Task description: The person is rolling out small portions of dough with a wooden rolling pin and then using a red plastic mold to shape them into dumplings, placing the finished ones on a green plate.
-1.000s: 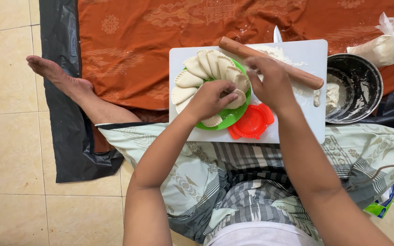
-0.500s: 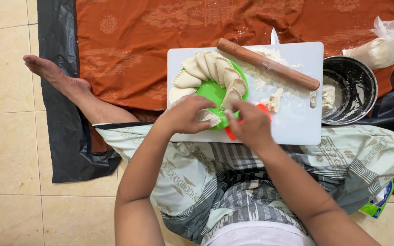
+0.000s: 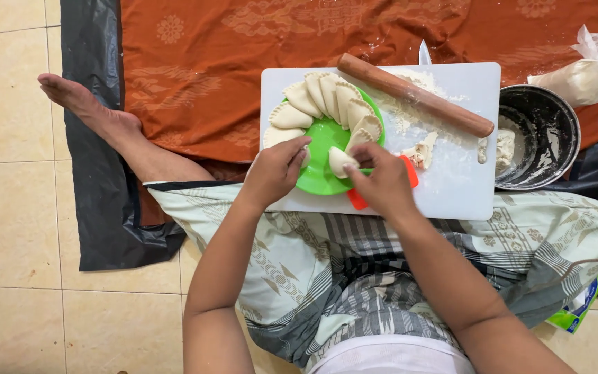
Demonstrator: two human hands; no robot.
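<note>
A green plate (image 3: pixel 325 138) sits on the left of a white cutting board (image 3: pixel 458 187), ringed with several folded raw dumplings (image 3: pixel 327 93). My right hand (image 3: pixel 381 181) pinches one folded dumpling (image 3: pixel 340 161) over the plate's near side. My left hand (image 3: pixel 276 170) rests on the plate's left edge, fingers curled against a dumpling there. Under my right hand lies a red dumpling press (image 3: pixel 408 172), mostly hidden. A scrap of dough (image 3: pixel 420 151) lies on the floured board beside it.
A wooden rolling pin (image 3: pixel 413 93) lies diagonally across the board's back. A dark bowl (image 3: pixel 538 135) with dough stands at the right, a plastic bag of flour (image 3: pixel 583 76) behind it. An orange cloth (image 3: pixel 202 69) covers black sheeting (image 3: pixel 98 221). My bare foot (image 3: pixel 88 107) lies at the left.
My right hand came back from the board's far side to the plate's near edge, now holding a folded dumpling. My left hand slid slightly left along the plate.
</note>
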